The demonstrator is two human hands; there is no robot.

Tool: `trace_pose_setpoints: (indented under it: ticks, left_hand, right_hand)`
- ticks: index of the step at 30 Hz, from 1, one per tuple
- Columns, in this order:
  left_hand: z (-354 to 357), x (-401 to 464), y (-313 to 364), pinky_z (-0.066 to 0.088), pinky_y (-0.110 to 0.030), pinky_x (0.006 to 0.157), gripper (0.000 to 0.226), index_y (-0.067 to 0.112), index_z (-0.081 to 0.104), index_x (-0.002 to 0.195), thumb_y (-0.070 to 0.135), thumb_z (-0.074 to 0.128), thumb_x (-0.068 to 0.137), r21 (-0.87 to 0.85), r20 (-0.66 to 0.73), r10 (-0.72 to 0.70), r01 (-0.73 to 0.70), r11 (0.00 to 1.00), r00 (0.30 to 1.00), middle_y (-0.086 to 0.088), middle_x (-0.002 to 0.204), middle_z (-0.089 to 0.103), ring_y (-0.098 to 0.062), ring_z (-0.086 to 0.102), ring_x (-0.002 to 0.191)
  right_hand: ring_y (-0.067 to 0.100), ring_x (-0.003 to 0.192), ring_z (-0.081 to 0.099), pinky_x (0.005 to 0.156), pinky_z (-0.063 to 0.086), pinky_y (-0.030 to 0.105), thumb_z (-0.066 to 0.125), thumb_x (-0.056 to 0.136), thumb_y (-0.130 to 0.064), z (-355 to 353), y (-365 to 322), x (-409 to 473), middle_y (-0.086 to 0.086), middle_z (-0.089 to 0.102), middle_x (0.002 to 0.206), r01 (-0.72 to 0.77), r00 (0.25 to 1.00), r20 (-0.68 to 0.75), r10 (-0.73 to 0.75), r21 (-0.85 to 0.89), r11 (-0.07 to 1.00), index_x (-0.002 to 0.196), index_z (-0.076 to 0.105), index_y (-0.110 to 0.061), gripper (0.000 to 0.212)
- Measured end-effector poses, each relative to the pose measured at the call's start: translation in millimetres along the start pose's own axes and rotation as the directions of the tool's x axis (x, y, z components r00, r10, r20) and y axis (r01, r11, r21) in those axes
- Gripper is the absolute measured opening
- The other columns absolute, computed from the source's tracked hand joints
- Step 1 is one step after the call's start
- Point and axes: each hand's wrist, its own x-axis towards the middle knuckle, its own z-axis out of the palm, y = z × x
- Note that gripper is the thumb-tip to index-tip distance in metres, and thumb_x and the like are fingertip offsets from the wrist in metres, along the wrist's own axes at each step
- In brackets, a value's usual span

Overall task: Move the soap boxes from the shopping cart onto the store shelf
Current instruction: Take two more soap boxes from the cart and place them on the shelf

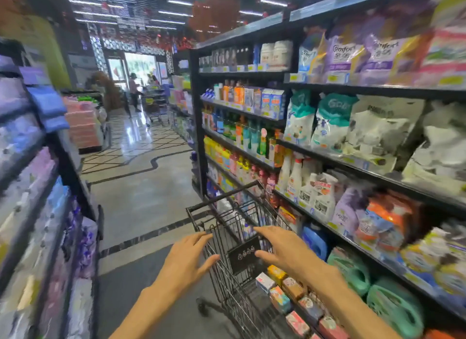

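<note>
Glossy tiled aisle [141, 192]; black wire shopping cart [227, 237] beside stocked black store shelf [353, 162], small colourful soap boxes [282, 288] inside; left hand [186, 260] and right hand [282, 250] spread, gripping nothing.

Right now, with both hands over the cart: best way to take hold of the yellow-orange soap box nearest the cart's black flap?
Take the yellow-orange cardboard soap box from above with the right hand, which is open and hovers just over it. Pinch its two long side faces. It lies flat at the end of the row in the black wire shopping cart, top face exposed; a neighbouring box seems to crowd its near end, so gripping by the ends looks harder.
</note>
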Motion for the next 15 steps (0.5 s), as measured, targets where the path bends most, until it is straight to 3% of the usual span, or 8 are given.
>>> trace_pose_setpoints:
  ticks: [6, 9, 11, 15]
  left_hand:
    - [36.4, 129.2, 26.3, 0.044, -0.039, 0.108, 0.063, 0.026, 0.044, 0.147, 0.064, 0.042, 0.097, -0.078, 0.036, 0.317, -0.314, 0.946, 0.948, 0.003, 0.147, 0.051, -0.021, 0.048, 0.134]
    - [64.7, 182.8, 58.3, 0.046, -0.040, 0.104, 0.067, 0.024, 0.047, 0.145, 0.068, 0.035, 0.096, -0.128, 0.051, 0.446, -0.437, 0.890, 0.894, 0.003, 0.143, 0.053, -0.022, 0.050, 0.130]
    - [86.3, 214.4, 82.9, 0.048, -0.040, 0.100, 0.071, 0.025, 0.046, 0.144, 0.071, 0.026, 0.093, -0.135, 0.070, 0.528, -0.517, 0.845, 0.846, 0.003, 0.140, 0.054, -0.022, 0.051, 0.127]
    - [130.1, 263.0, 134.3, 0.048, -0.040, 0.099, 0.070, 0.023, 0.047, 0.144, 0.066, 0.027, 0.092, -0.188, 0.116, 0.643, -0.619, 0.763, 0.757, 0.000, 0.137, 0.055, -0.024, 0.053, 0.124]
  right_hand:
    - [0.018, 0.132, 0.047, 0.104, 0.042, 0.039, 0.057, 0.093, -0.054, -9.4, 67.4, 8.3, -0.006, 0.048, 0.146, -0.279, 0.960, -0.050, 0.277, -0.028, 0.960, 0.148, 0.036, -0.029, 0.064]
    - [0.021, 0.133, 0.047, 0.107, 0.041, 0.042, 0.060, 0.091, -0.053, -13.4, 108.5, 1.1, -0.004, 0.048, 0.147, -0.400, 0.913, -0.093, 0.397, -0.008, 0.917, 0.147, 0.038, -0.030, 0.064]
    - [0.019, 0.136, 0.045, 0.110, 0.039, 0.038, 0.060, 0.092, -0.050, -13.5, 135.8, -6.4, -0.004, 0.046, 0.150, -0.479, 0.873, -0.110, 0.476, -0.004, 0.878, 0.149, 0.037, -0.027, 0.066]
    - [0.019, 0.135, 0.045, 0.109, 0.039, 0.036, 0.059, 0.093, -0.049, -5.2, 186.2, -20.0, -0.001, 0.045, 0.150, -0.587, 0.804, -0.111, 0.585, 0.014, 0.809, 0.150, 0.036, -0.024, 0.066]
